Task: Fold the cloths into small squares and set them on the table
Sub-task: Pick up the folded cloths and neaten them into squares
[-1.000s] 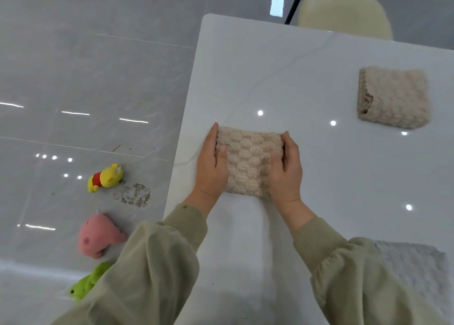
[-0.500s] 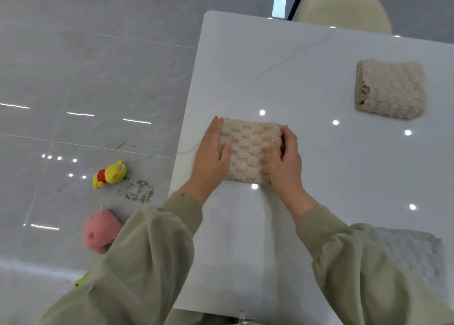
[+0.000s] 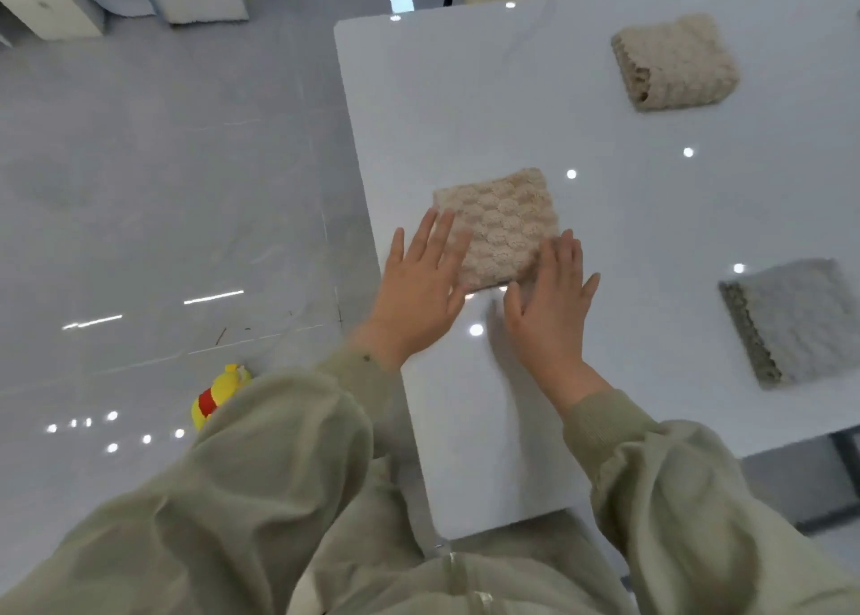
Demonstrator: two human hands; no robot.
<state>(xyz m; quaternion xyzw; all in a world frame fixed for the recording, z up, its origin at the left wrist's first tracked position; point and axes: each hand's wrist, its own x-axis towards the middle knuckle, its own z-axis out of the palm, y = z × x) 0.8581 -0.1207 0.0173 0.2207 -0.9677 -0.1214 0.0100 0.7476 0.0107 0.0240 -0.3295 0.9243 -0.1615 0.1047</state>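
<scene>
A yellow toy [image 3: 218, 393] lies on the floor. On the white counter [image 3: 465, 102], the left hand [image 3: 419, 284] lies flat with straight fingers over the folded beige cloth [image 3: 502, 223]. The right hand [image 3: 551, 298], also released, reaches its near corner. 2 more folded cloths lie well apart: beige [image 3: 675, 63] and grey [image 3: 800, 321].

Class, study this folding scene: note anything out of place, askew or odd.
A yellow plush toy lies on the floor left of the table, unrelated to folding cloths. Nothing on the table looks spilled or damaged.
</scene>
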